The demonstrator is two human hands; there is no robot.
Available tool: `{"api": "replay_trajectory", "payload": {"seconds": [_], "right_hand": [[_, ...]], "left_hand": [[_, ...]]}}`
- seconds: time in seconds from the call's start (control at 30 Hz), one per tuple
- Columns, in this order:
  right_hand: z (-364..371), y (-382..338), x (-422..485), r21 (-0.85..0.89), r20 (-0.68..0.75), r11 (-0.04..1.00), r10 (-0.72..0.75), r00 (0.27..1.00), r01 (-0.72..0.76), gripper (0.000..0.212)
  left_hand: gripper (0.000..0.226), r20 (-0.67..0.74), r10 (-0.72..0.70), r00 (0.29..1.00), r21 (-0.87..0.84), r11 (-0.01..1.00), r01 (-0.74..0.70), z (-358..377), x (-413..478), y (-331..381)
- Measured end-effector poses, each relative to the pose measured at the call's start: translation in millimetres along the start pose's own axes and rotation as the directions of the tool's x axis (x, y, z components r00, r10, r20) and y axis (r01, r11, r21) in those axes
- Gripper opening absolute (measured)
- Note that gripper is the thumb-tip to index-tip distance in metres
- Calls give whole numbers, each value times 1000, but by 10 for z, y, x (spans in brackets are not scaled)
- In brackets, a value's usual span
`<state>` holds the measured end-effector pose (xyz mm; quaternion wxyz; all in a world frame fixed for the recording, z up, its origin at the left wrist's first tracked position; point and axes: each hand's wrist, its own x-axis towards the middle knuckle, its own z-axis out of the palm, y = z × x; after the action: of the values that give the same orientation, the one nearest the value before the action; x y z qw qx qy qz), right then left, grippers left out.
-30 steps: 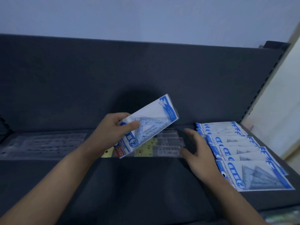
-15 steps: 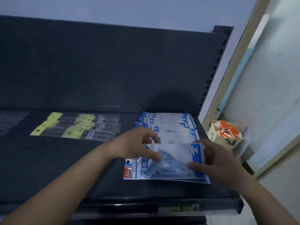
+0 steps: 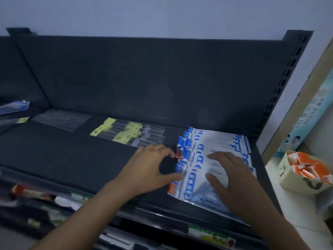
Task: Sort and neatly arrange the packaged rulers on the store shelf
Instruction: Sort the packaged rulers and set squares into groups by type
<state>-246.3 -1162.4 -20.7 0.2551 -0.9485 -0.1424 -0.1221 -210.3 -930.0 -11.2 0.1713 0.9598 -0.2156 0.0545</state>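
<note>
A fanned row of blue-and-white geometry set packs [image 3: 218,143] lies on the right end of the dark shelf [image 3: 72,156]. My right hand [image 3: 228,175] rests flat on the nearest packs, fingers spread. My left hand [image 3: 153,165] touches the left edges of those packs with thumb and fingertips, its fingers curved. Clear ruler packs with yellow header cards [image 3: 129,134] lie in the middle of the shelf. Further left sits a flat pile of clear ruler packs [image 3: 61,120].
More packaged items [image 3: 12,109] lie at the far left. A lower shelf [image 3: 45,204] with mixed goods runs below the front edge. On a white surface right of the shelf stands an open box of orange packets [image 3: 306,170].
The pack my left hand held a second ago now lies on the front of the fanned row. Both hands have let go and spread over the packs. The view has shifted left and up.
</note>
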Motion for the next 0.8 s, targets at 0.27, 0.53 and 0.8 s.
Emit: {"api": "replay_trajectory", "payload": {"seconds": [0.27, 0.53, 0.8], "right_hand": [[751, -1492, 592, 6, 190, 958, -284, 940, 288, 44], [1992, -3522, 1048, 198, 132, 882, -457, 880, 429, 39], [2901, -5034, 1638, 288, 139, 864, -464, 875, 413, 25]], "left_hand": [[61, -231, -179, 956, 206, 952, 228, -823, -955, -1176], [65, -311, -332, 891, 299, 855, 423, -1697, -2260, -2926], [65, -286, -458, 842, 307, 788, 534, -2389, -3059, -4469]]}}
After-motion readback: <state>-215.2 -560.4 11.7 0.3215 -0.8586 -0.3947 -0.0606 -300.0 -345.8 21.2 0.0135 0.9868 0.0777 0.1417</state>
